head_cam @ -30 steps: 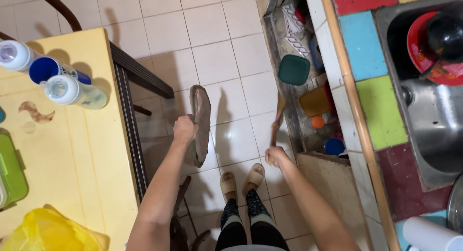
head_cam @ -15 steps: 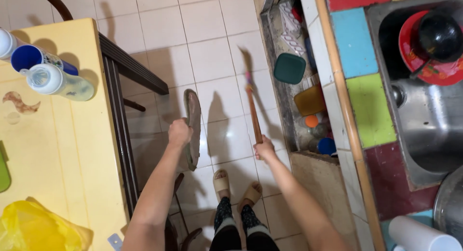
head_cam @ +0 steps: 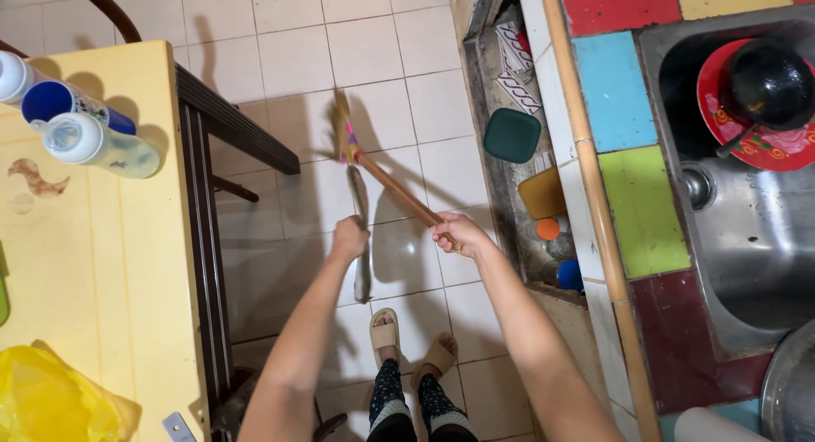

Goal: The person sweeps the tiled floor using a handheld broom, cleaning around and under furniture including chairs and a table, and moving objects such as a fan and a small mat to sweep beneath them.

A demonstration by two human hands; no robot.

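Holding dustpan (head_cam: pixel 361 238) and short broom (head_cam: pixel 373 170) above the tiled floor (head_cam: pixel 382 60).
Our left hand (head_cam: pixel 348 238) clenches the dustpan edge-on; our right hand (head_cam: pixel 458 231) wraps the broom handle, bristles angled toward the pan's mouth, between yellow table (head_cam: pixel 110 264) and counter edge (head_cam: pixel 586 179).

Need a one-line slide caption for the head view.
Left hand holds a dustpan edge-on; right hand grips a broom over tiled floor.

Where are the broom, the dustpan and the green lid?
broom (head_cam: pixel 392 185), head view, on its wooden handle.
dustpan (head_cam: pixel 360 206), head view, on its edge-on pan.
green lid (head_cam: pixel 512 135), head view, on its middle.
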